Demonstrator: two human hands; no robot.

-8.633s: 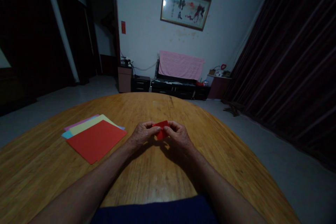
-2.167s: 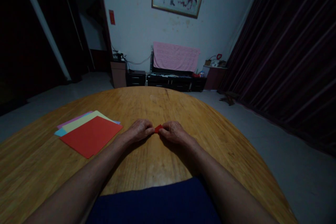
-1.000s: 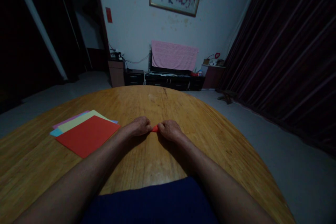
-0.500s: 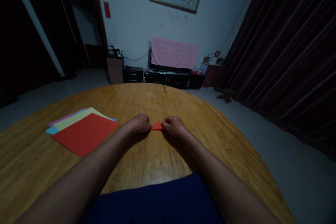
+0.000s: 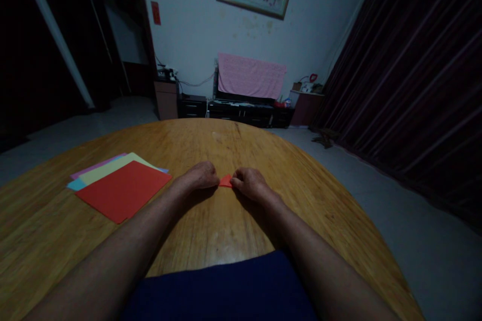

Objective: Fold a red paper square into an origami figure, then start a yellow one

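Note:
A small folded piece of red paper (image 5: 226, 181) lies low over the middle of the table, with a peaked top edge. My left hand (image 5: 204, 175) is closed at its left end, and the fingertips pinch or press the paper there. At the opposite end my right hand (image 5: 249, 182) is closed too, thumb and fingers gripping the edge. Both hands hide the ends of the paper. To the left, by my left forearm, rests a fanned stack of coloured sheets, with a red sheet (image 5: 124, 191) on top.
The round wooden table (image 5: 222, 230) fills the foreground. Yellow paper (image 5: 109, 168) and blue paper (image 5: 76, 184) show under the red sheet. Beyond the table stand a low black cabinet (image 5: 241, 113) and a screen draped with a pink towel (image 5: 250, 76). A dark curtain (image 5: 406, 85) hangs at right.
Both hands stay at the ends of the folded red paper, with only a slight shift of the right fingers. The whole view has moved a little.

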